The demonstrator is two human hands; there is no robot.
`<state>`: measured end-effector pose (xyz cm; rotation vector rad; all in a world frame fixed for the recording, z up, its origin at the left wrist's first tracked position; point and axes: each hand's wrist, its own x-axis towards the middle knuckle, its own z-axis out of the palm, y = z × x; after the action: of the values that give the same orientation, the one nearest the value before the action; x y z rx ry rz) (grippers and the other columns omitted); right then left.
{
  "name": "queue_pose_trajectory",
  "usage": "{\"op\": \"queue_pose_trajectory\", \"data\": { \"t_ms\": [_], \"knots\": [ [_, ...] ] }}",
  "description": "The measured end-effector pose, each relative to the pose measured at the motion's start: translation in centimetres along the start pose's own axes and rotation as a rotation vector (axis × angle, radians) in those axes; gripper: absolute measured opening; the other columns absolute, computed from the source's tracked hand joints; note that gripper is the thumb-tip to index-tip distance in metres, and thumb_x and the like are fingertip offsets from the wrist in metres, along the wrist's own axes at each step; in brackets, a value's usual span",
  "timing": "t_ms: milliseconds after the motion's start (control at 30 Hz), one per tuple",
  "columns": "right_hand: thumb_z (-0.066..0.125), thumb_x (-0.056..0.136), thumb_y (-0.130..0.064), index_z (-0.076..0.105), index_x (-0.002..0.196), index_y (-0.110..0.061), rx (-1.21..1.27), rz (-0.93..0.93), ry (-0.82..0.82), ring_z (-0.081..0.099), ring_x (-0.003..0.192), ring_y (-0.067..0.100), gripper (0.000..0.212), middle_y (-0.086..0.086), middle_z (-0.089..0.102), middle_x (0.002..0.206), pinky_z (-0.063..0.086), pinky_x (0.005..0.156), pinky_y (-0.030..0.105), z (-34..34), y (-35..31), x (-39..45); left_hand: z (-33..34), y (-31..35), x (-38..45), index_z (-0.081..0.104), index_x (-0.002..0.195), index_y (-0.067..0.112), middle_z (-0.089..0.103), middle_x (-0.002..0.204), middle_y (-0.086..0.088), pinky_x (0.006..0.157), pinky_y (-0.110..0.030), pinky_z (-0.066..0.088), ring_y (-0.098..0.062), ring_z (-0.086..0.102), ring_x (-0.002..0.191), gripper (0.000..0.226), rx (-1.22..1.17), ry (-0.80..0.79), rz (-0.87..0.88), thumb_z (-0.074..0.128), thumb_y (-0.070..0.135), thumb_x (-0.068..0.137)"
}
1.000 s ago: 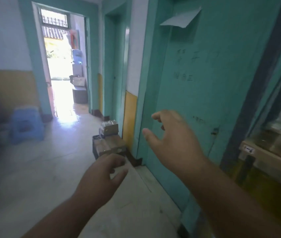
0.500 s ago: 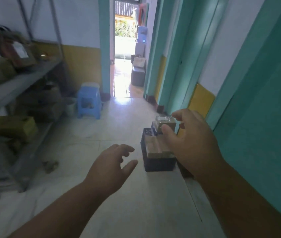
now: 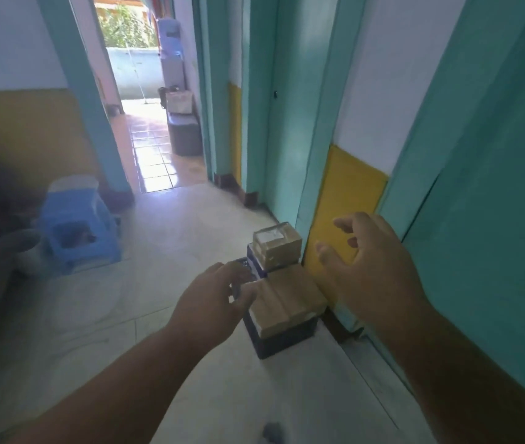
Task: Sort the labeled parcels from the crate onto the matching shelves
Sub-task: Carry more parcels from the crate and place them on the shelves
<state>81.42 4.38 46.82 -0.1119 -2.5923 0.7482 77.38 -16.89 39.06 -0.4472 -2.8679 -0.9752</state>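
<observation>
**Closing on the crate**

Your view has swung round and moved in — the shelves that showed at your left half a second ago are out of frame, and the crate [image 3: 282, 334] now sits close ahead on the floor [image 3: 94, 315], against the wall [image 3: 344, 200] by the door frame. That puts you in reach for the next pick, I judge. Two parcels show in it: the big box [image 3: 290, 299] in front, the small box [image 3: 277, 245] behind. Your left hand [image 3: 213, 302] hovers over the crate's near edge, fingers loosely spread, holding nothing — your right hand [image 3: 370, 267] is likewise released, just beside the boxes.
</observation>
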Motion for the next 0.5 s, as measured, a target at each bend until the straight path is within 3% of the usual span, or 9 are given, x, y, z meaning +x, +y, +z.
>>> {"op": "queue_pose_trajectory", "data": {
  "t_ms": [167,400,500],
  "knots": [
    [0.062,0.091,-0.042,0.055,0.128,-0.025,0.004,0.033,0.016,0.053,0.111,0.012,0.041,-0.006,0.054,0.122,0.04,0.083,0.026,6.8,4.8,11.7,2.4,-4.1,13.7,0.061,0.121,0.034,0.058,0.101,0.019,0.067,-0.006,0.036,0.001,0.057,0.086,0.029,0.038,-0.047,-0.002,0.062,0.044,0.093],
    [0.063,0.092,-0.042,0.056,0.13,-0.023,0.029,0.094,-0.021,0.055,0.109,0.013,0.043,-0.001,0.057,0.126,0.04,0.08,0.024,13.8,7.9,27.7,2.8,-8.3,30.5,0.058,0.123,0.038,0.058,0.103,0.019,0.075,-0.019,0.047,0.003,0.058,0.087,0.033,0.083,-0.102,-0.034,0.063,0.046,0.092],
    [0.063,0.091,-0.042,0.056,0.128,-0.023,0.012,0.11,-0.002,0.055,0.106,0.014,0.042,0.0,0.058,0.123,0.043,0.077,0.026,16.5,9.5,32.4,5.0,-10.5,36.4,0.057,0.124,0.039,0.058,0.103,0.021,0.071,-0.015,0.044,0.002,0.059,0.087,0.033,0.078,-0.154,-0.024,0.061,0.047,0.093]
  ]
}}
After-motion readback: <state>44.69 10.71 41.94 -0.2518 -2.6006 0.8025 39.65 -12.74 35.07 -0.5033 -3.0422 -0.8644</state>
